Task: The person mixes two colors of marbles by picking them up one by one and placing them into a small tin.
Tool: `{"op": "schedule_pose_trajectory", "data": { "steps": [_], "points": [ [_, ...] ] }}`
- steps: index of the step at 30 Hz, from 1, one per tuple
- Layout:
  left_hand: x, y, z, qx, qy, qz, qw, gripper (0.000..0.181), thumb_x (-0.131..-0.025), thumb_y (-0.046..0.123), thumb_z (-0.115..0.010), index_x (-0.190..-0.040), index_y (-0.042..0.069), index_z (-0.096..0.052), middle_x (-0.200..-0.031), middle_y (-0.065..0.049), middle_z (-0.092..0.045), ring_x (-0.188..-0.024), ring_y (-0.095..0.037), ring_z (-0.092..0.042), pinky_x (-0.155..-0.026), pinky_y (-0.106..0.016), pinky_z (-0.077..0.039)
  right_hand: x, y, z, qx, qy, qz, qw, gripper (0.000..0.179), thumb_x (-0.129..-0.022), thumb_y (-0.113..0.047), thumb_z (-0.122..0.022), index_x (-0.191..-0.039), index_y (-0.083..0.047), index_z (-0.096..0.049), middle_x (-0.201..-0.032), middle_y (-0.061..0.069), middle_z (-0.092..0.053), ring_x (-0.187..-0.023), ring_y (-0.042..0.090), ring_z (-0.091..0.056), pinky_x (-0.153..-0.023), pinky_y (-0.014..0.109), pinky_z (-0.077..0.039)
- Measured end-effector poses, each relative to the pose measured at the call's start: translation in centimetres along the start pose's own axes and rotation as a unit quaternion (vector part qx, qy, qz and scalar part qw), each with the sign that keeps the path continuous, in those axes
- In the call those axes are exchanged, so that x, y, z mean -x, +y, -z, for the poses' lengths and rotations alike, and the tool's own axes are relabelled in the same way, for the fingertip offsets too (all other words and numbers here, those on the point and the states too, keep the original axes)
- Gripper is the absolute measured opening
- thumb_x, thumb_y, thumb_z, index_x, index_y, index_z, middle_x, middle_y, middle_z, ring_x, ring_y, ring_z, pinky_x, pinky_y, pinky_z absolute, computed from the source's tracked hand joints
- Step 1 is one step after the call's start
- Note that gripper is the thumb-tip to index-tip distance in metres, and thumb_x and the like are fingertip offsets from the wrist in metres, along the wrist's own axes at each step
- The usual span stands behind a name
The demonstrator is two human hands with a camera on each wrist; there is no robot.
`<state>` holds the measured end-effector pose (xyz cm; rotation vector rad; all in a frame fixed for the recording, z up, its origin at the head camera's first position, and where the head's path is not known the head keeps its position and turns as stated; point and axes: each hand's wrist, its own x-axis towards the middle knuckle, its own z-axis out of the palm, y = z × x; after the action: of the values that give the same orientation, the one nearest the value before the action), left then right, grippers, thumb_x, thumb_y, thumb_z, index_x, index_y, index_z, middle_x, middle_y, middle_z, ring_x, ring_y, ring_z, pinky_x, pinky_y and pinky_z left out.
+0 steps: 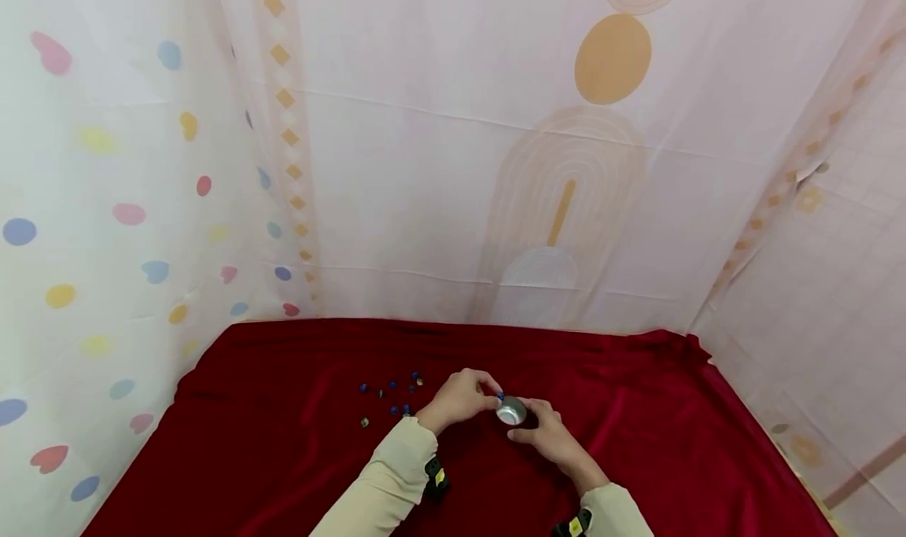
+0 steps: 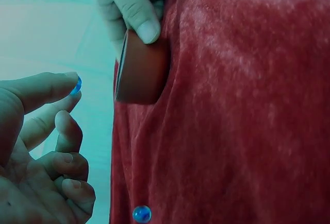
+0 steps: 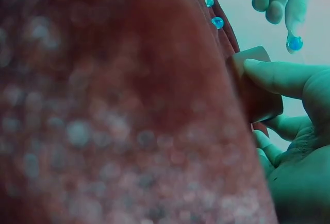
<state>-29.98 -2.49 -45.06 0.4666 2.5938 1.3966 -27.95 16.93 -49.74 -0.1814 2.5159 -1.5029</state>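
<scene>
My left hand point(image 1: 458, 400) pinches a blue glass marble point(image 2: 77, 86) between thumb and forefinger, its other fingers curled in toward the palm. My right hand point(image 1: 554, 439) grips a small silvery metal cup point(image 1: 510, 413) by its side, thumb on the near wall and fingers on the opposite wall. In the head view the pinched marble overlaps the cup's far left rim. Both wrist views show the marble apart from the cup, off its open end. The cup's inside is hidden in the wrist views.
Several loose marbles point(image 1: 394, 410), blue and greenish, lie scattered on the red velvet cloth point(image 1: 283, 458) left of my left hand. Patterned curtains point(image 1: 396, 167) stand behind the table and along both sides.
</scene>
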Motion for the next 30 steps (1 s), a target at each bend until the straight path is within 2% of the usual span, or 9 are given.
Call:
{"op": "schedule_pose_trajectory", "data": {
  "steps": [7, 12, 21, 26, 30],
  "points": [
    [-0.1, 0.4, -1.1, -0.002, -0.008, -0.001, 1.0, 0.016, -0.085, 0.013, -0.071, -0.099, 0.006, -0.073, -0.074, -0.002, -0.06, -0.065, -0.012, -0.047, -0.056, -0.024, -0.038, -0.1, 0.2, 0.0, -0.005, -0.007, -0.002, 1.0, 0.053, -0.08, -0.016, -0.076, -0.127, -0.003, -0.058, -0.14, 0.021, -0.038, -0.129, 0.042, -0.022, -0.103, 0.064, -0.024],
    [0.1, 0.1, -0.6, 0.001, 0.001, 0.001, 1.0, 0.02, -0.085, 0.014, -0.07, -0.102, 0.003, -0.073, -0.074, -0.003, -0.061, -0.065, -0.012, -0.049, -0.057, -0.025, -0.04, -0.1, 0.5, 0.0, 0.0, -0.009, -0.005, 0.9999, 0.055, -0.078, -0.017, -0.077, -0.127, -0.003, -0.057, -0.14, 0.021, -0.038, -0.129, 0.041, -0.022, -0.103, 0.065, -0.024],
    [0.3, -1.6, 1.6, 0.012, 0.019, 0.009, 0.9997, 0.021, -0.086, 0.015, -0.07, -0.103, 0.003, -0.073, -0.07, -0.003, -0.059, -0.061, -0.012, -0.049, -0.056, -0.025, -0.041, -0.1, 0.4, 0.5, 0.018, 0.009, -0.009, 0.9998, 0.057, -0.078, -0.017, -0.078, -0.129, -0.003, -0.056, -0.136, 0.019, -0.042, -0.126, 0.039, -0.028, -0.101, 0.061, -0.029],
    [0.5, -2.5, 3.6, 0.007, 0.046, 0.026, 0.9986, 0.021, -0.086, 0.015, -0.07, -0.103, 0.003, -0.073, -0.068, -0.003, -0.058, -0.06, -0.012, -0.048, -0.056, -0.025, -0.041, 0.0, 0.4, 0.7, 0.015, 0.007, -0.01, 0.9998, 0.058, -0.077, -0.016, -0.078, -0.128, -0.003, -0.055, -0.135, 0.019, -0.042, -0.124, 0.037, -0.027, -0.102, 0.059, -0.028],
    [0.8, -3.2, 5.4, 0.004, 0.068, 0.044, 0.9967, 0.02, -0.087, 0.014, -0.07, -0.103, 0.004, -0.073, -0.069, -0.01, -0.06, -0.058, -0.013, -0.047, -0.055, -0.026, -0.04, 0.0, 0.3, 0.8, 0.013, 0.008, -0.009, 0.9998, 0.059, -0.077, -0.016, -0.078, -0.129, -0.002, -0.054, -0.135, 0.019, -0.041, -0.124, 0.038, -0.026, -0.102, 0.059, -0.028]
  ]
}}
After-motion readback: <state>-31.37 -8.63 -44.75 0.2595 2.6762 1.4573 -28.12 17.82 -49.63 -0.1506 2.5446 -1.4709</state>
